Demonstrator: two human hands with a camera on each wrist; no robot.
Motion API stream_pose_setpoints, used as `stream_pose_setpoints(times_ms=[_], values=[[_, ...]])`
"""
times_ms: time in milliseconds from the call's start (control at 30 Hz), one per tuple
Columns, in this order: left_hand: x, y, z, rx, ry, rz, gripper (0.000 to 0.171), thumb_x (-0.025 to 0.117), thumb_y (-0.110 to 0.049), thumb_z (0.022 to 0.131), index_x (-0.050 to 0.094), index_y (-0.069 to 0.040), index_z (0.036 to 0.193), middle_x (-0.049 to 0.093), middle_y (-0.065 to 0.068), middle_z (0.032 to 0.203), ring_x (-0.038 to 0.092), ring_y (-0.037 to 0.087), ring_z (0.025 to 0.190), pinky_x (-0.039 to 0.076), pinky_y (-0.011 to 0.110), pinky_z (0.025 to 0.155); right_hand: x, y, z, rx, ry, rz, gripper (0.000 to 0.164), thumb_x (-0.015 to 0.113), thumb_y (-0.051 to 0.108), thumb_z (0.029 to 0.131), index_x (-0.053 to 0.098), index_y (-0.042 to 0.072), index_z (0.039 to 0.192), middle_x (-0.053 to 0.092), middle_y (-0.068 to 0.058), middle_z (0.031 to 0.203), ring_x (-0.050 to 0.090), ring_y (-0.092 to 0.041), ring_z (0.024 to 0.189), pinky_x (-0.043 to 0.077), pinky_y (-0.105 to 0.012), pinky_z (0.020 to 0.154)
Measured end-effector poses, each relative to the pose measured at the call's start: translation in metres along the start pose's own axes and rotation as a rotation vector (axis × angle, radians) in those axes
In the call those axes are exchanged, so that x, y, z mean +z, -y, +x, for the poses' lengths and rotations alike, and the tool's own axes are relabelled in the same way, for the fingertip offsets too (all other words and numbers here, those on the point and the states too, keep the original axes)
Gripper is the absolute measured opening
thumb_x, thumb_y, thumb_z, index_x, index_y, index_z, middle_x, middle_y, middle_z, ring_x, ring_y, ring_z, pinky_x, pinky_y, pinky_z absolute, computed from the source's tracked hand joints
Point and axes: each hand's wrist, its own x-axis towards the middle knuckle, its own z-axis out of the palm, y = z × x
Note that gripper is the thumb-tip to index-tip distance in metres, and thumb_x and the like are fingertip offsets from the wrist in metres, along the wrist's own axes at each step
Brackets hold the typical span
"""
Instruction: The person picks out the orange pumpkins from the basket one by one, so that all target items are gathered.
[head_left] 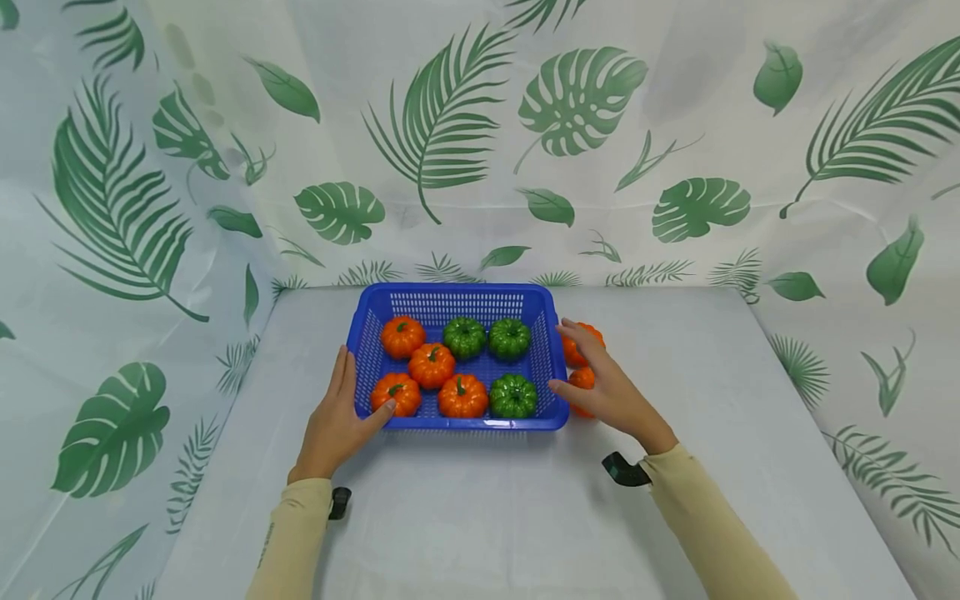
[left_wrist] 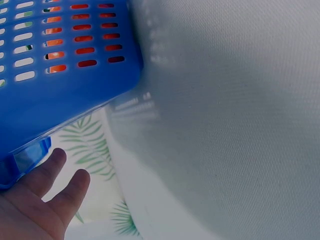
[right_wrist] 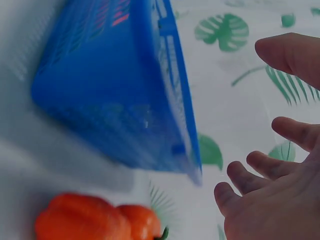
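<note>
A blue plastic basket (head_left: 480,423) stands on the table with several orange pumpkins (head_left: 432,366) and three green pumpkins (head_left: 513,396) inside. My left hand (head_left: 337,425) lies against its left side, thumb over the front-left rim and fingers extended along the outside. In the left wrist view, two straight fingers (left_wrist: 70,197) reach past the basket's rim. My right hand (head_left: 611,392) is spread at the basket's right side, holding nothing. A gap separates its fingers from the basket wall (right_wrist: 120,125) in the right wrist view. Two orange pumpkins (head_left: 583,346) sit outside the basket, partly hidden by this hand.
The table (head_left: 465,517) has a white cover. Behind it and along both sides hang white sheets (head_left: 465,167) printed with green leaves. A dark wrist camera (head_left: 625,470) sits at the right wrist, and another (head_left: 340,503) at the left.
</note>
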Motion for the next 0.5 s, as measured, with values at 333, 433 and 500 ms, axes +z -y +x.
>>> stream_pose_setpoints(times_ms=[333,433,500], values=[[0.000,0.003,0.000,0.006,0.000,-0.005,0.114,0.066,-0.064,0.097,0.002,-0.007,0.172,-0.008,0.005,0.180,0.031,0.049,0.155,0.036,0.064,0.118,0.017,0.026,0.030,-0.104,0.175,-0.044,0.079,0.076,0.030,0.100,0.036,0.021,0.168,0.021,-0.006,0.177,0.023,-0.037,0.160,0.028,-0.071,0.120],[0.000,0.003,0.001,0.013,-0.003,-0.006,0.114,0.067,-0.063,0.097,0.002,-0.007,0.172,-0.007,0.005,0.180,0.031,0.049,0.155,0.036,0.064,0.118,0.022,0.032,0.041,-0.127,0.238,-0.043,0.079,0.077,0.028,0.100,0.037,0.019,0.167,0.022,-0.007,0.177,0.023,-0.036,0.161,0.028,-0.069,0.121],[0.000,0.003,0.001,0.016,-0.005,-0.008,0.114,0.067,-0.063,0.097,0.002,-0.007,0.172,-0.007,0.006,0.180,0.031,0.048,0.155,0.036,0.064,0.118,0.024,0.036,0.049,-0.146,0.278,-0.049,0.079,0.078,0.026,0.099,0.039,0.018,0.167,0.023,-0.006,0.176,0.022,-0.034,0.161,0.028,-0.067,0.122]])
